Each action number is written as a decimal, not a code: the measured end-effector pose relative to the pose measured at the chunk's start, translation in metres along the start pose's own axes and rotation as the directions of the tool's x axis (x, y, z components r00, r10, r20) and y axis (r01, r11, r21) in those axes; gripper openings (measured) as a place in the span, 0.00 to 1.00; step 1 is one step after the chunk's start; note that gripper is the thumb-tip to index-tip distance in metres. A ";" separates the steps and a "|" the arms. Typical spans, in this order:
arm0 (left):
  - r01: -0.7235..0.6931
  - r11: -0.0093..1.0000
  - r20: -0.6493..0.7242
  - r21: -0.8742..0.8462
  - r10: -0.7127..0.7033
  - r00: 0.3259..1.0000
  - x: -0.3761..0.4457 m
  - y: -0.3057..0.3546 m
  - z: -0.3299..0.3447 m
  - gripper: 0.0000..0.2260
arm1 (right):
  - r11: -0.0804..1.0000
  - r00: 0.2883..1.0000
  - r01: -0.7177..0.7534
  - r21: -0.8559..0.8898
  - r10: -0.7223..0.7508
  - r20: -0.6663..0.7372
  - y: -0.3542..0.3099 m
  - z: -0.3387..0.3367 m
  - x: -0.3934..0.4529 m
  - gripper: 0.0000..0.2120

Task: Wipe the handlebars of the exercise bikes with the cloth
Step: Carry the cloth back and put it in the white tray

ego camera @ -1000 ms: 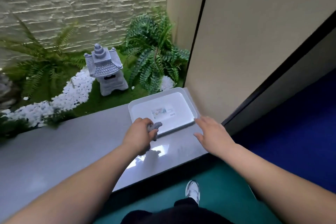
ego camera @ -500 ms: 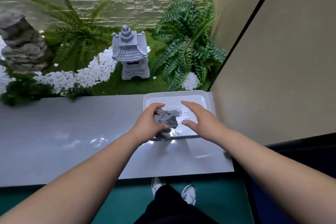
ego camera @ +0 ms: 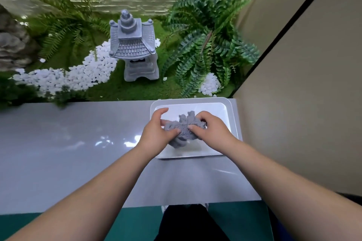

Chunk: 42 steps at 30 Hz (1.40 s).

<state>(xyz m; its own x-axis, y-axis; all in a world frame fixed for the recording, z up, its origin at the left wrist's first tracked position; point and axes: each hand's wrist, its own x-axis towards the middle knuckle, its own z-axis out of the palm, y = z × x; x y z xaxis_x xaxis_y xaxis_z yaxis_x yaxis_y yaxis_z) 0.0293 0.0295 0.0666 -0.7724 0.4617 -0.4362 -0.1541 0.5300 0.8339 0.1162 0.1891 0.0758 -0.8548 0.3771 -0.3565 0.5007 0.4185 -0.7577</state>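
Our right hand (ego camera: 210, 130) covers part of the cloth (ego camera: 183, 129); beneath both hands, the tray (ego camera: 232, 117) floor and any label stay hidden from us.

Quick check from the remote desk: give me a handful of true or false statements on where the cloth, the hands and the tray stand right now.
1. Both hands grip the grey cloth. True: the left hand and the right hand each hold a side of it.
2. The cloth is over the white tray. True.
3. The tray sits at the left end of the grey ledge. False: it is at the right end, next to the beige wall.
4. An exercise bike handlebar is in view. False: none shows here.
5. The stone lantern stands on the ledge. False: it stands in the garden bed beyond the ledge.
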 end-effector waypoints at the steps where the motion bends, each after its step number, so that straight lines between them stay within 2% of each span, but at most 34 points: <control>1: 0.035 0.999 -0.015 -0.014 -0.035 0.999 0.006 -0.004 0.003 0.31 | 1.000 1.000 -0.022 0.016 0.022 -0.001 0.006 0.000 0.005 0.09; 4: 0.087 0.995 0.007 -0.051 -0.086 0.996 0.025 -0.015 0.016 0.29 | 0.995 0.996 -0.083 0.055 0.082 0.017 0.024 0.001 0.022 0.08; 7: 0.153 0.979 0.132 -0.133 -0.135 0.982 0.048 -0.029 0.027 0.29 | 0.981 0.989 -0.146 0.124 0.149 -0.011 0.043 0.003 0.043 0.09; 10: 0.163 0.982 0.232 -0.094 -0.137 0.963 0.067 -0.042 0.037 0.26 | 0.965 0.976 -0.198 0.173 0.210 -0.054 0.066 0.005 0.061 0.10; 14: 0.151 0.987 0.092 0.047 -0.155 0.984 0.091 -0.056 0.042 0.16 | 0.921 0.950 -0.273 0.279 0.304 -0.076 0.093 0.010 0.075 0.12; 17: 0.125 0.985 -0.008 0.121 -0.125 0.992 0.105 -0.066 0.046 0.15 | 0.891 0.927 -0.318 0.324 0.364 -0.091 0.107 0.019 0.081 0.13; 21: 0.075 0.949 -0.041 0.307 -0.066 0.997 0.107 -0.076 0.039 0.18 | 0.844 0.888 -0.385 0.375 0.449 -0.101 0.121 0.025 0.081 0.15; 24: 0.098 0.930 -0.072 0.353 -0.077 0.994 0.100 -0.086 0.029 0.17 | 0.826 0.872 -0.406 0.392 0.478 -0.103 0.128 0.022 0.078 0.17; 28: 0.087 0.907 -0.099 0.412 -0.050 0.994 0.089 -0.094 0.020 0.15 | 0.839 0.846 -0.387 0.382 0.488 -0.214 0.130 0.016 0.076 0.19; 31: -0.052 0.906 0.009 0.420 0.053 0.999 0.083 -0.095 0.027 0.12 | 0.852 0.862 -0.343 0.396 0.453 -0.227 0.126 0.014 0.075 0.20; 33: -0.138 0.855 0.136 0.499 0.080 0.988 0.083 -0.101 0.040 0.12 | 0.878 0.887 -0.332 0.343 0.415 -0.202 0.126 0.016 0.077 0.20; 35: -0.175 0.753 0.245 0.634 0.019 0.969 0.082 -0.109 0.048 0.19 | 0.888 0.891 -0.347 0.302 0.413 -0.190 0.128 0.019 0.078 0.20; 37: -0.193 0.674 0.288 0.713 -0.032 0.957 0.082 -0.113 0.049 0.27 | 0.887 0.881 -0.373 0.272 0.431 -0.197 0.130 0.020 0.078 0.20; 38: -0.189 0.700 0.286 0.689 -0.023 0.958 0.082 -0.113 0.047 0.27 | 0.889 0.874 -0.379 0.257 0.435 -0.214 0.130 0.019 0.077 0.19; 39: -0.169 0.772 0.267 0.613 -0.001 0.964 0.082 -0.112 0.044 0.24 | 0.891 0.868 -0.376 0.252 0.434 -0.239 0.131 0.018 0.077 0.20; 41: -0.089 0.903 0.155 0.420 0.026 0.988 0.082 -0.100 0.037 0.14 | 0.895 0.852 -0.367 0.253 0.433 -0.295 0.130 0.015 0.076 0.20; 42: -0.042 0.940 0.090 0.339 0.012 0.996 0.083 -0.093 0.033 0.15 | 0.904 0.850 -0.354 0.240 0.418 -0.319 0.130 0.014 0.077 0.21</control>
<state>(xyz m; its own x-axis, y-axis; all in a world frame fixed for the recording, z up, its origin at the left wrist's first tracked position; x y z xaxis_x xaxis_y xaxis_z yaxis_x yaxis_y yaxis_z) -0.0001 0.0422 -0.0587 -0.7154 0.5303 -0.4549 0.0968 0.7200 0.6871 0.1137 0.2610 -0.0570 -0.4739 0.7596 -0.4455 0.7228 0.0465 -0.6895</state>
